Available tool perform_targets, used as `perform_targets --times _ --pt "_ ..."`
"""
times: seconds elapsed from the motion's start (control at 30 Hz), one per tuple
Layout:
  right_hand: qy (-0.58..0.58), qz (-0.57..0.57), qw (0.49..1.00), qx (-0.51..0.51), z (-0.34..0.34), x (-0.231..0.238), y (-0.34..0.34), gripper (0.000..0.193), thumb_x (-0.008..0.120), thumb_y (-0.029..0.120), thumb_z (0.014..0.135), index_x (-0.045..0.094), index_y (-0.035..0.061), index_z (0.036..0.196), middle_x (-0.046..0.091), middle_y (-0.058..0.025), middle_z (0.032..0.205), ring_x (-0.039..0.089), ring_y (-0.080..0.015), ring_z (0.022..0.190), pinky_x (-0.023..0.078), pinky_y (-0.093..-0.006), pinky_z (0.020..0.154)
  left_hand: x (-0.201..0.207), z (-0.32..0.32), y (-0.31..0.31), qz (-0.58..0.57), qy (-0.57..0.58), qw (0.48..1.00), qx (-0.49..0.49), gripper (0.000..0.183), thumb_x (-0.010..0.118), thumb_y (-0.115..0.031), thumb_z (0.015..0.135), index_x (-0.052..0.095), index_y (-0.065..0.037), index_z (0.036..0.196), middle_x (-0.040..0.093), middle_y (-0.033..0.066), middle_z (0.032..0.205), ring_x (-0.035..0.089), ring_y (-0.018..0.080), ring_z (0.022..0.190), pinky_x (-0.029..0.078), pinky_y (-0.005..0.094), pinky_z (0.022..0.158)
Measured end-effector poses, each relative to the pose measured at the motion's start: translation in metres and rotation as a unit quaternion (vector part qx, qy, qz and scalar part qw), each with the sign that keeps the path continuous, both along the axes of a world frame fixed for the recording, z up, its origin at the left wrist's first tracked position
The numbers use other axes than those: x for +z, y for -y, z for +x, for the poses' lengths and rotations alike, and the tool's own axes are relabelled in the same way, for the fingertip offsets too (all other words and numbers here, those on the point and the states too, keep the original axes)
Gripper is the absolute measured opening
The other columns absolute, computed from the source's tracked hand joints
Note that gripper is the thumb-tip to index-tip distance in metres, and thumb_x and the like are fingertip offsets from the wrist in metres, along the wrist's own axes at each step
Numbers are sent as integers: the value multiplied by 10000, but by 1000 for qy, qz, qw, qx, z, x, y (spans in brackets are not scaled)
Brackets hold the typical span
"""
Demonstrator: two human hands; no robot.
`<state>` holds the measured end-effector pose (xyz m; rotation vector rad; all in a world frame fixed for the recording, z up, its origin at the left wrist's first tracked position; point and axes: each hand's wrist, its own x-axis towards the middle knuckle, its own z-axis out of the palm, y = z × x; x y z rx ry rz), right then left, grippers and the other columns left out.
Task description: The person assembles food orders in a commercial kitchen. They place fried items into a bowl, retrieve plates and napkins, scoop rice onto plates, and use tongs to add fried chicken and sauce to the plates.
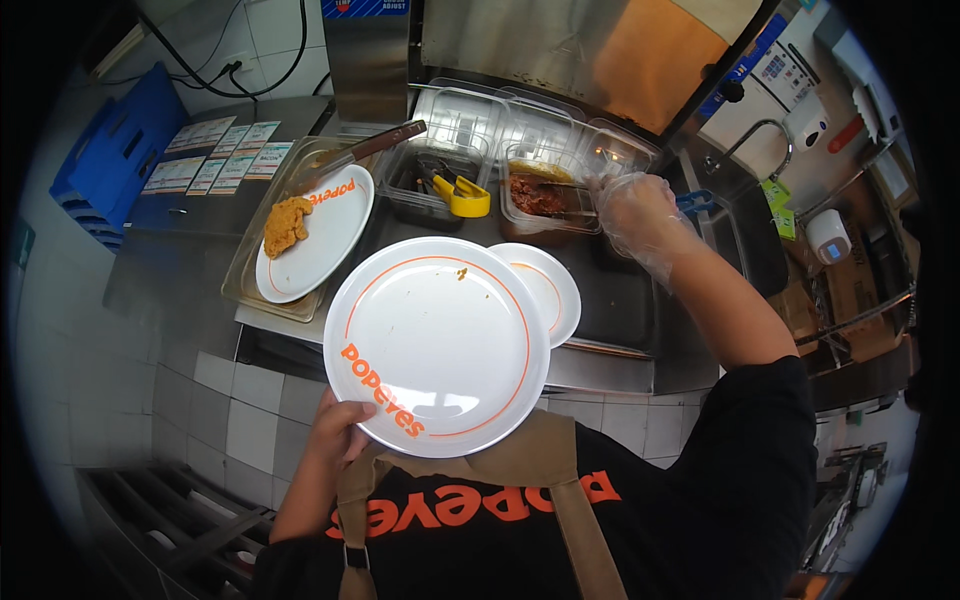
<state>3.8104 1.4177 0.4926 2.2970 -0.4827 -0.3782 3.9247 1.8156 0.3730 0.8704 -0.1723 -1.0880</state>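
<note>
My left hand (338, 435) grips the lower left rim of a large round white plate (430, 330) with an orange ring, thumb on top. A few crumbs lie near its far edge. My right hand (640, 218), in a clear plastic glove, closes around metal tongs (572, 212). Their tips are in a clear tub of dark reddish chopped food (537, 196). A blue handle (695, 202) shows just beyond this hand; I cannot tell if it belongs to the tongs. A smaller white plate (556, 290) sits partly hidden behind the large one.
At left, a white oval plate (335, 245) with a piece of fried chicken (287, 227) rests over a clear tray (240, 280). A brown-handled utensil (385, 140) leans there. Yellow-handled tongs (468, 200) stand in a dark tub (415, 205). A faucet (765, 125) is at right.
</note>
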Motion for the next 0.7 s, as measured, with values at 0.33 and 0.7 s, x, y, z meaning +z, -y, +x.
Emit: perform_targets --times 0.33,0.7 --pt "4 -15 995 100 -11 -9 9 453 504 147 864 484 72 1311 632 -65 834 643 -206 660 485 -373 460 3 -8 11 -17 -10 1000 -20 710 511 -29 691 287 86 1355 498 243 1260 561 349 1136 513 452 937" --pt "277 439 797 -309 -25 4 36 483 680 217 837 558 215 1305 664 -99 974 634 -210 835 495 -312 754 6 -2 16 -67 -20 998 -9 705 526 11 699 290 78 1360 491 230 1271 545 328 1161 485 432 967"
